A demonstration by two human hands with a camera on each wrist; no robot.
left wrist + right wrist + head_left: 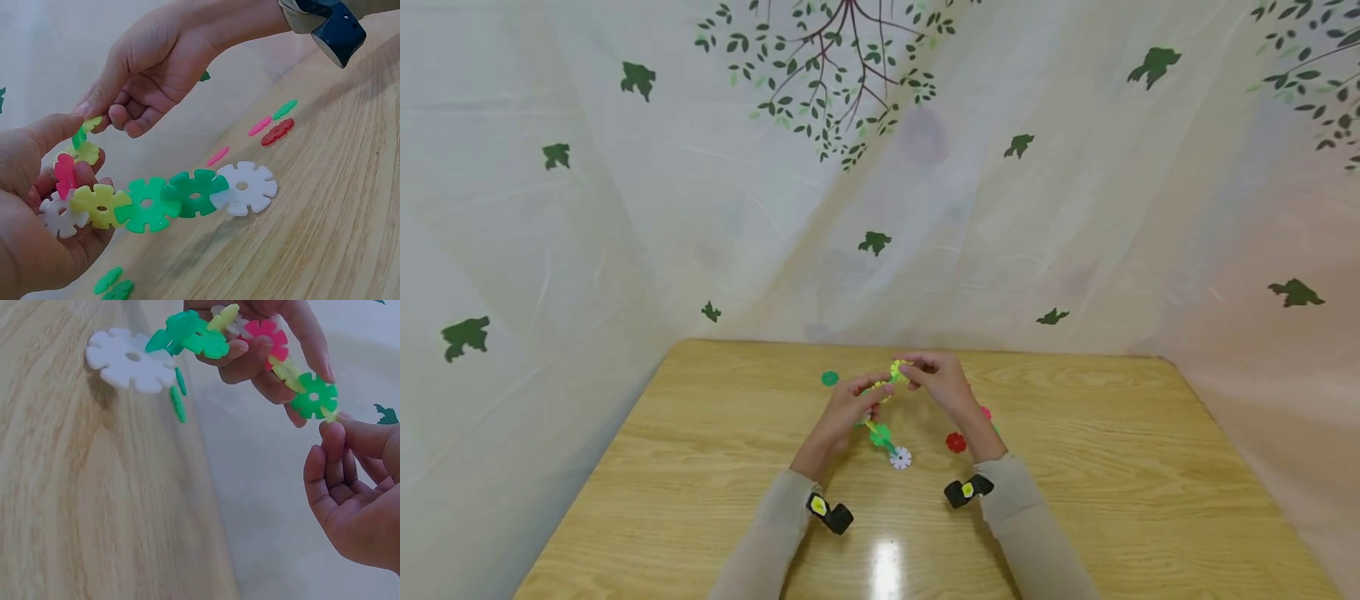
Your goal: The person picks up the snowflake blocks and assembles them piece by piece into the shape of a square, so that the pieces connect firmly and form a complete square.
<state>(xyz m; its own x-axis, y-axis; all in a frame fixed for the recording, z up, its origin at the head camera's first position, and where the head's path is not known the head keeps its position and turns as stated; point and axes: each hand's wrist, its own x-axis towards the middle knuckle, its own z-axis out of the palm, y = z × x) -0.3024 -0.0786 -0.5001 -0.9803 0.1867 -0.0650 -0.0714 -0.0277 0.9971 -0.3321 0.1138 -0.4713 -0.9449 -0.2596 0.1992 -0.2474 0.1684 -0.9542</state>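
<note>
A chain of notched plastic snowflake discs [148, 205] hangs in the air above the table. My left hand [847, 408] holds it near the middle, fingers curled behind the pink disc [265, 341] and pale yellow disc [287, 374]. From that hand the chain runs out through yellow and green discs to a white disc [244, 189] at one end. At the other end, a yellow disc [898, 370] is pinched between thumb and index finger of my right hand [946, 387]. It meets a green disc [314, 396], its edge at that disc's rim; how deep it sits is hard to tell.
Loose discs lie on the wooden table [700, 500]: a green disc [830, 378] beyond the left hand, a red disc [956, 442] near the right wrist, and pink discs [260, 125] with a green one beside it. A leaf-printed cloth [775, 250] stands behind the table.
</note>
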